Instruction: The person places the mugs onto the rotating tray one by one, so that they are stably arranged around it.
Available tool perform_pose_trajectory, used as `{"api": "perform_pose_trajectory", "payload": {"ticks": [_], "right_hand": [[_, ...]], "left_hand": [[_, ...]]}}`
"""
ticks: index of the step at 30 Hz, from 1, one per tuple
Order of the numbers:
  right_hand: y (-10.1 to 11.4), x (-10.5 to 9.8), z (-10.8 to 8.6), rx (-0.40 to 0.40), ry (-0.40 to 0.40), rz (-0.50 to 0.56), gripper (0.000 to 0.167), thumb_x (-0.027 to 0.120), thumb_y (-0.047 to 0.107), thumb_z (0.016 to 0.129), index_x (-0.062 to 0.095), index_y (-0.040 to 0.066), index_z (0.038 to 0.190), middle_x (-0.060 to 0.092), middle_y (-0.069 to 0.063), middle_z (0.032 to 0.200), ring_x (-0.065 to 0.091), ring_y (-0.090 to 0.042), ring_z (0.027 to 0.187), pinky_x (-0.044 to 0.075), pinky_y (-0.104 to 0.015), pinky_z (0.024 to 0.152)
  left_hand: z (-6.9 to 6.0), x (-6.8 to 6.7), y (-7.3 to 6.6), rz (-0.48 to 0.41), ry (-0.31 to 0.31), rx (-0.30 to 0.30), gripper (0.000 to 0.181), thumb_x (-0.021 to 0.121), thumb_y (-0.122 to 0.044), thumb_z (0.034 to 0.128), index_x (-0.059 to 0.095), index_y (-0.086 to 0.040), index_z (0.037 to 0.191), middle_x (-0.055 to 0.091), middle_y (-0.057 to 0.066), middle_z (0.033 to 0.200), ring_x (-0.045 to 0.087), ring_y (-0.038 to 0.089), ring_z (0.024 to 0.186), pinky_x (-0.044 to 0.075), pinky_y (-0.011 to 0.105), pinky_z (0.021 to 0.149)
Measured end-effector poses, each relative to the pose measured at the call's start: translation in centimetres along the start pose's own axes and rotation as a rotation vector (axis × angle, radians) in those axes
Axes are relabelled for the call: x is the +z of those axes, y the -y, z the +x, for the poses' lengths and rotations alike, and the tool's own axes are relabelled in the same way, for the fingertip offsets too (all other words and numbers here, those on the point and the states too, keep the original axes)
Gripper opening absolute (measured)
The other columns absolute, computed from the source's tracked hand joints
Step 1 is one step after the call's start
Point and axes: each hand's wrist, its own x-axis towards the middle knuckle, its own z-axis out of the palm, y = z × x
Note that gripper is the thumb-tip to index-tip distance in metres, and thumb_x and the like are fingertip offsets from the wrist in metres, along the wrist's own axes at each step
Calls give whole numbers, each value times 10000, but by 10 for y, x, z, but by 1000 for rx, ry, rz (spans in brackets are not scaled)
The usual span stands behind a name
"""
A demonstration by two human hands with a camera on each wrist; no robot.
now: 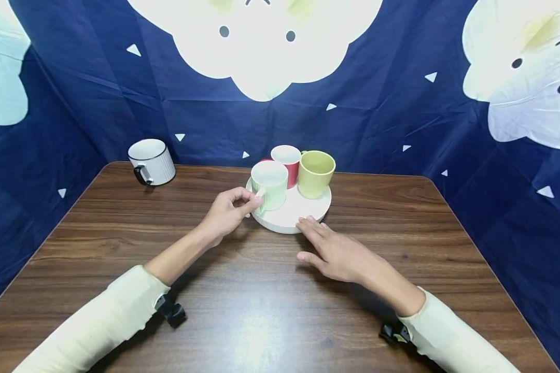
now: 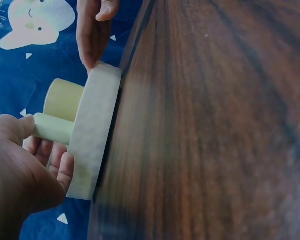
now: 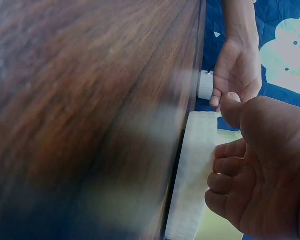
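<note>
A pale mint-green mug (image 1: 274, 192) stands upright at the left of a round white tray (image 1: 301, 205). The thumb and fingers of my left hand (image 1: 225, 215) pinch its handle; the left wrist view shows the thumb on the green handle (image 2: 54, 128). My right hand (image 1: 343, 254) rests its fairly straight fingertips at the tray's front rim, thumb spread away. Behind the mint mug on the tray is a red mug (image 1: 292, 175) with a white inside, partly hidden. A yellow-green mug (image 1: 315, 178) stands at the tray's right.
Near the back left corner of the brown wooden table (image 1: 242, 311) stands a ribbed white mug (image 1: 157, 167) with a black rim and black handle. A dark blue curtain (image 1: 205, 119) with white cloud prints hangs close behind the table and along its sides.
</note>
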Motion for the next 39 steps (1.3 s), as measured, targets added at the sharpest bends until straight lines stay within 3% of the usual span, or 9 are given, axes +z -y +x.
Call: {"api": "perform_pose_trajectory", "payload": {"ticks": [9,17,19,22,29,39], "right_hand": [[-4,-1,-3,-15,-11,50,744,596,431,1177,360,28,1757,342,-186,1845,318,-393,1729,328,-595,1408],[-17,-6,-4,13,-59,68,731,570,441,1191,334,76,1778,300,-162,1865,299,-375,1738,328,-620,1400],[-22,-9,-3,27,-67,66,741,588,421,1186,326,57,1776,296,-180,1863,287,-380,1742,313,-613,1409],[-33,-12,-1,47,-78,60,764,607,384,1182,297,14,1774,284,-221,1858,254,-416,1747,284,-627,1417],[-49,-16,-3,99,-57,48,828,612,376,1178,210,-19,1784,217,-262,1867,155,-490,1754,227,-672,1422],[-57,-14,-3,96,-46,51,781,598,380,1184,272,-27,1766,216,-256,1866,195,-491,1743,250,-663,1417]], "left_hand": [[-2,-5,3,-46,10,-47,287,776,-298,1091,758,-37,1209,748,-7,1068,724,203,996,636,261,863],[-6,-28,10,-20,-23,-71,398,704,-333,1134,705,9,1338,774,212,1251,743,142,986,641,229,890],[-8,-35,11,-19,-35,-80,409,706,-335,1132,701,12,1349,770,216,1274,744,140,993,651,243,913],[-10,-48,13,-21,-62,-94,417,702,-331,1135,694,16,1365,780,150,1257,739,113,986,657,242,918],[-16,-77,22,-16,-111,-116,427,692,-334,1142,680,16,1386,788,-137,1100,744,45,968,656,219,893],[-19,-113,33,56,-162,-114,391,637,-316,1166,670,-7,1404,730,-286,971,723,-21,925,637,183,834]]}}
